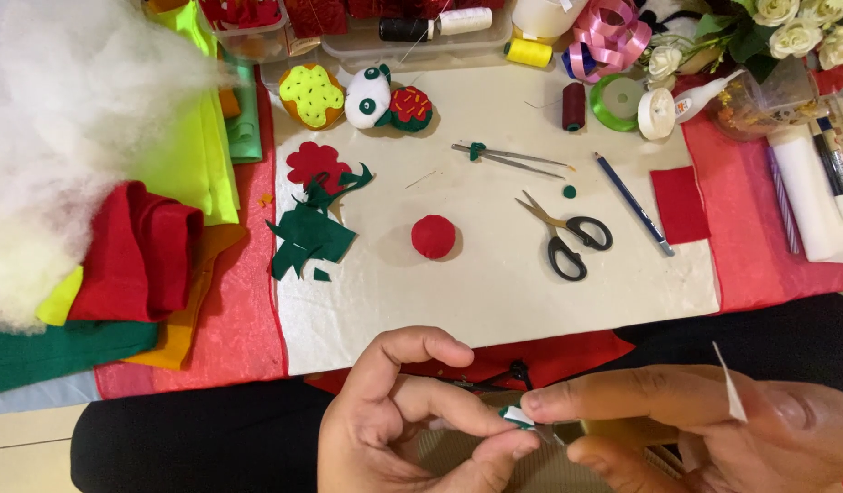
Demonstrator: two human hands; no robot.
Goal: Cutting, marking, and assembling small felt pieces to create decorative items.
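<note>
My left hand (412,420) and my right hand (695,429) meet at the bottom of the view, over my lap. Between their fingertips they pinch a tiny green and white felt piece (515,416). A thin white strip (730,383) sticks up by my right hand. On the white work sheet (494,283) lie a stuffed red felt ball (434,236), green felt scraps (310,236) and a red felt flower shape (317,162).
Black-handled scissors (564,236), tweezers (508,159), a blue pencil (633,203) and a red felt square (680,204) lie on the sheet. Finished felt toys (366,99), thread spools and ribbon stand at the back. White stuffing (56,119) and folded felt pile up left.
</note>
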